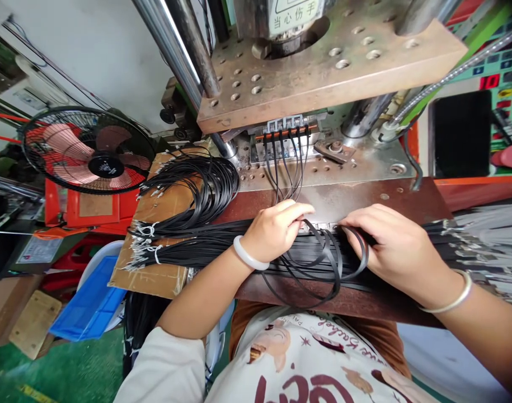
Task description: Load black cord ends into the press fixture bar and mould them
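Note:
My left hand [276,228] is closed, thumb and fingers pinched at the near end of a small metal strip [323,226] with black cables looping from it. Opposite, my right hand [392,238] has its fingers curled round a black cable [362,263] by the strip's other end. Loops of cable [333,274] hang between the hands, over a flat bundle of straight black cables [222,228]. Beyond my hands, several cables [283,162] run up into a metal mould [285,143] on the press bed. My fingertips partly hide what they grip.
The press's thick upper plate [335,84] overhangs the mould between steel columns. Coiled black cables [209,187] lie on cardboard [167,280] at left, near a fan [100,162]. A blue tray [85,305] stands lower left. Grey cables [491,246] lie at right, below a dark screen [460,134].

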Tool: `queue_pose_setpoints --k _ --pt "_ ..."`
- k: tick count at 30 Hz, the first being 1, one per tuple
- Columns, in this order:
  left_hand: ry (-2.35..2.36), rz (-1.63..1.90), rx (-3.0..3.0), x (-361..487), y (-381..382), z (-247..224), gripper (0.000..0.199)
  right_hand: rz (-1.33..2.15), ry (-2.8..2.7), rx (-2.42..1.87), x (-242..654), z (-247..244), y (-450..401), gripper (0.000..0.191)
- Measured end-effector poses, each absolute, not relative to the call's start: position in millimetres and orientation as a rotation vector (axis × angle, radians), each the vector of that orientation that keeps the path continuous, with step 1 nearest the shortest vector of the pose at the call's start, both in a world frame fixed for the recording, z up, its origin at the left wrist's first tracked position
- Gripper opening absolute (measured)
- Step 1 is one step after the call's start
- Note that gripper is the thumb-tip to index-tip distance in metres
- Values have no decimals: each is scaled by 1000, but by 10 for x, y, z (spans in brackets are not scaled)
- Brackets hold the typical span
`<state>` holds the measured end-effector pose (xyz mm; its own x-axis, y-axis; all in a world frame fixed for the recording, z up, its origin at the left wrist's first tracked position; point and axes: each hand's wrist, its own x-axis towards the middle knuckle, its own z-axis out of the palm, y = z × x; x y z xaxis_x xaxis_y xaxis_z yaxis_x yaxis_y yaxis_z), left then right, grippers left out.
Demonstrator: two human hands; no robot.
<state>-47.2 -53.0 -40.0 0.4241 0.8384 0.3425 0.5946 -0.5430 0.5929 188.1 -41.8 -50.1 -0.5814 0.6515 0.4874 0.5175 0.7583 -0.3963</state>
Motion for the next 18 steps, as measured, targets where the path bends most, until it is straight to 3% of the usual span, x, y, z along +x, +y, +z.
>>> queue_pose_setpoints --k 5,12,18 --pt "1183 849 2321 -484 -524 -395 18 126 -2465 -821 1880 -528 -453 10" --pt "1168 725 2336 -500 -500 -399 20 204 -2402 -846 1893 -502 -427 9" --pt "1210 708 2456 -489 -522 -387 21 -105 -2597 -849 1797 -432 -472 20"
